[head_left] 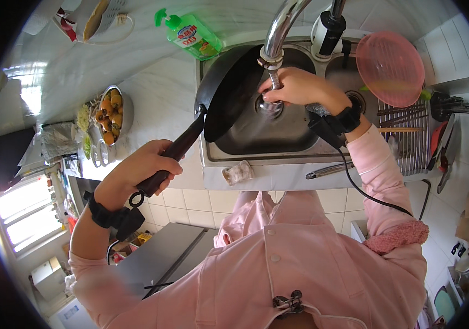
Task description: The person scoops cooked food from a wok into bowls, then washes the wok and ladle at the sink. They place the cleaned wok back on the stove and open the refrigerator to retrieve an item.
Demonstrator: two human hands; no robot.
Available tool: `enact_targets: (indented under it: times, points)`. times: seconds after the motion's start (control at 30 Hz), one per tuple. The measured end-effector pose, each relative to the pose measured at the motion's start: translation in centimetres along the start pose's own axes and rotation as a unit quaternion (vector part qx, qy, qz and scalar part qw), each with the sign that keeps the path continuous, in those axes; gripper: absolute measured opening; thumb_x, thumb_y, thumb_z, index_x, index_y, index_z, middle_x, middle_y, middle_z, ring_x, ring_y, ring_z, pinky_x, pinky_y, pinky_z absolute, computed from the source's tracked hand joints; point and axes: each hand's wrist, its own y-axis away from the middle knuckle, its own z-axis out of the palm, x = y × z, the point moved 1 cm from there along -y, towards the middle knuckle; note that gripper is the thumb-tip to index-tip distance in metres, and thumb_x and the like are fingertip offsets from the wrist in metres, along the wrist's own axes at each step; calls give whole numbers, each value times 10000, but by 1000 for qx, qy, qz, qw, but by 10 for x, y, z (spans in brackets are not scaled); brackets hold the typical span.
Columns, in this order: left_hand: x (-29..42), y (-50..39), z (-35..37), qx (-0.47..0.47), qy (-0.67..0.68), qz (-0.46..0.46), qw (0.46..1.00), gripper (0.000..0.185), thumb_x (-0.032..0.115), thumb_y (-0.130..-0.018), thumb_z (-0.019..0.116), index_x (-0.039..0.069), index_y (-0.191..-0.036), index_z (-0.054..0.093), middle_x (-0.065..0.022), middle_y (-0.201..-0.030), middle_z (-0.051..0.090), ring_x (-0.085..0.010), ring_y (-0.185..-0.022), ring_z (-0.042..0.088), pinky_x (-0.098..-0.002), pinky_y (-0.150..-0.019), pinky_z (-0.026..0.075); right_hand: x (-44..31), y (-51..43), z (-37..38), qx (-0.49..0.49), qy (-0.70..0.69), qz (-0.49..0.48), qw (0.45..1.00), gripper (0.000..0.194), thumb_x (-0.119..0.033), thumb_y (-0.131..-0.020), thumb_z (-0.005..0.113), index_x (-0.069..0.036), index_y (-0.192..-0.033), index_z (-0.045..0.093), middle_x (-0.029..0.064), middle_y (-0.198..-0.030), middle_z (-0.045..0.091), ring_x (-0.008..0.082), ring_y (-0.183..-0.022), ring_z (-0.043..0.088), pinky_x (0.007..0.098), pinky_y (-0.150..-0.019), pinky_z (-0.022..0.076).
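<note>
My left hand point(146, 166) grips the dark handle point(185, 137) of a black wok point(234, 90). The wok is tilted on its side over the left part of the stainless steel sink point(275, 137), its hollow turned towards the basin. Above the basin, my right hand point(300, 87) has its fingers around the spray head point(270, 107) at the end of the chrome faucet point(274, 43). A blurred spray of water appears to leave the head. Part of a grey mesh scrubber point(317, 109) shows beneath my right wrist.
Green dish soap point(193, 37) stands behind the sink. A pink colander point(390, 68) sits at the right, above a rack point(407, 144) with chopsticks. A crumpled cloth point(238, 172) and a metal-handled tool point(329, 170) lie along the front edge. Persimmons point(110, 113) fill a bowl at left.
</note>
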Motion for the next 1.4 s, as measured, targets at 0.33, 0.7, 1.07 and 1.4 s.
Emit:
enact_targets:
  times: [0.33, 0.7, 1.07, 1.4]
  points:
    - [-58, -40, 10, -134, 220, 47, 965, 299, 93, -846, 582, -19, -1115, 518, -34, -708, 502, -98, -449, 457, -239, -367, 367, -3, -10, 22, 102, -114, -80, 985, 332, -306, -905, 666, -81, -1149, 685, 83, -990, 708, 135, -668, 648, 289, -669, 511]
    - [-117, -75, 57, -284, 534, 68, 794, 308, 81, -921, 478, -64, -1189, 431, -28, -736, 416, -56, -440, 380, -204, -329, 326, -2, -1, 20, 138, 52, -25, 989, 289, -264, -886, 639, -75, -1100, 685, 110, -830, 699, 222, -721, 670, 325, -665, 522]
    - [-94, -49, 58, -188, 350, 71, 915, 245, 85, -864, 549, 2, -1085, 482, -35, -731, 478, -86, -482, 420, -233, -381, 331, 12, 3, 31, 204, 11, -16, 979, 425, -415, -835, 706, -20, -990, 707, 149, -955, 668, 349, -842, 648, 400, -760, 501]
    - [-39, 3, 49, -99, 200, 56, 973, 288, 57, -845, 572, -22, -1110, 494, -32, -694, 493, -94, -477, 453, -233, -403, 346, 132, 34, 3, 555, -358, 92, 745, 844, -161, -910, 616, -40, -1491, 15, 160, -803, 624, 206, -482, 606, 314, -435, 493]
